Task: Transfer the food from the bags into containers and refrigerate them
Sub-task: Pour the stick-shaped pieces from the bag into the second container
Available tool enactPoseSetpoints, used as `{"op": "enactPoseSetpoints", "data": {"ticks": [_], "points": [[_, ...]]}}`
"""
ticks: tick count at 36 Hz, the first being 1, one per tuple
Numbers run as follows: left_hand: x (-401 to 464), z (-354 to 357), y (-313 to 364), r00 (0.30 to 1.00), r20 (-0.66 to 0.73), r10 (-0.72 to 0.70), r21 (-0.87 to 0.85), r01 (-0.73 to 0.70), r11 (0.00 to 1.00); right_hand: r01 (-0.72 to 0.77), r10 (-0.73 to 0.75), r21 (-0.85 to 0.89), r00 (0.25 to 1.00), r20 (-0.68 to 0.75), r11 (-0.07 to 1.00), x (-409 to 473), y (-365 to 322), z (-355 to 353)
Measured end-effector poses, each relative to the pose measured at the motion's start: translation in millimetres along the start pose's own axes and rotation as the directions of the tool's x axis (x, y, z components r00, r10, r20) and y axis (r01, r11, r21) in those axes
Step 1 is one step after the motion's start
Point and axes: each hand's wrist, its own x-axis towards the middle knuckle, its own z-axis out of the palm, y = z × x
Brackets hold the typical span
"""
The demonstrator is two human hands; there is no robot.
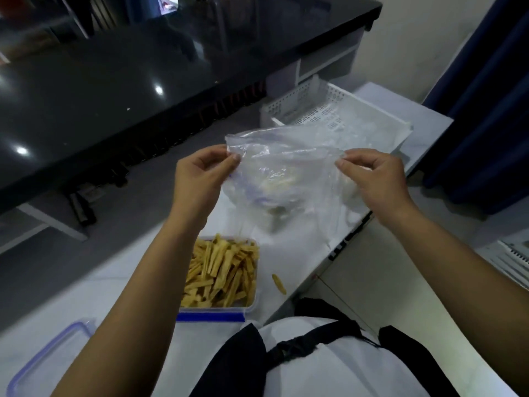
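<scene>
A clear plastic bag (286, 179) hangs in the air above the white surface, held by both hands at its top edge. My left hand (200, 179) pinches the bag's left corner and my right hand (375, 179) pinches its right corner. A few pale bits show inside the bag. Below my left forearm stands a clear container (252, 306) with a blue clip, filled with yellow fried sticks (223, 270). One stray stick (279, 283) lies on the surface to the right of the container.
A clear lid with blue edging (43, 362) lies at the bottom left. A white perforated basket (329, 107) sits behind the bag. A black glossy counter (143, 70) runs along the left and back. A dark blue curtain (486, 110) hangs at the right.
</scene>
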Motion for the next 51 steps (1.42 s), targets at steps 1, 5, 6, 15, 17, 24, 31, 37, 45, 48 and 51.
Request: {"op": "enactPoseSetpoints", "data": {"ticks": [1, 5, 6, 15, 17, 24, 31, 37, 45, 48, 51], "points": [[7.2, 10.7, 0.4, 1.0, 0.01, 0.014, 0.036, -0.014, 0.999, 0.015, -0.015, -0.031, 1.0, -0.015, 0.999, 9.7, 2.3, -9.1], [34.6, 55.8, 5.2, 0.998, 0.036, 0.061, 0.158, -0.066, 0.985, 0.024, -0.03, -0.097, 0.998, -0.061, 0.995, 52.6, 10.0, -43.9], [40.9, 68.0, 7.0, 0.997, 0.039, 0.071, 0.181, -0.077, 0.98, 0.03, -0.038, -0.114, 0.997, -0.068, 0.993, 64.0, 11.7, -51.7], [103.8, 165.9, 3.9, 0.998, 0.054, 0.018, 0.391, -0.038, 0.919, -0.073, 0.071, -0.294, 0.997, -0.018, 0.953, 178.9, 41.7, -95.1], [116.2, 182.9, -3.4, 0.998, 0.053, -0.038, 0.429, 0.012, 0.903, -0.106, 0.119, -0.334, 0.993, 0.018, 0.937, 200.8, 49.5, -95.7], [137.9, 221.8, -40.3, 0.992, -0.013, -0.124, 0.574, 0.109, 0.812, 0.08, 0.051, -0.591, 0.978, 0.202, 0.802, 232.1, 77.5, -82.9], [130.1, 244.7, -74.0, 0.906, 0.28, -0.318, 0.939, -0.189, 0.289, 0.409, 0.283, -0.811, 0.79, 0.544, 0.419, 239.6, 117.4, -62.4], [126.7, 255.5, -73.1, 0.85, 0.287, -0.441, 0.951, -0.195, 0.241, 0.445, 0.405, -0.813, 0.71, 0.576, 0.375, 250.2, 130.6, -62.7], [92.4, 212.4, -30.7, 0.957, 0.201, -0.208, 0.856, -0.068, 0.513, 0.495, 0.111, -0.672, 0.755, 0.647, 0.552, 230.7, 71.3, -64.7], [56.4, 177.8, -16.1, 0.986, 0.055, -0.158, 0.848, 0.037, 0.529, 0.572, -0.043, -0.486, 0.675, 0.737, 0.661, 198.6, 38.4, -55.6], [5.0, 140.7, -9.4, 0.969, -0.232, -0.081, 0.843, 0.242, 0.481, 0.637, -0.195, -0.262, 0.555, 0.809, 0.725, 151.9, 17.2, -39.4]]}}
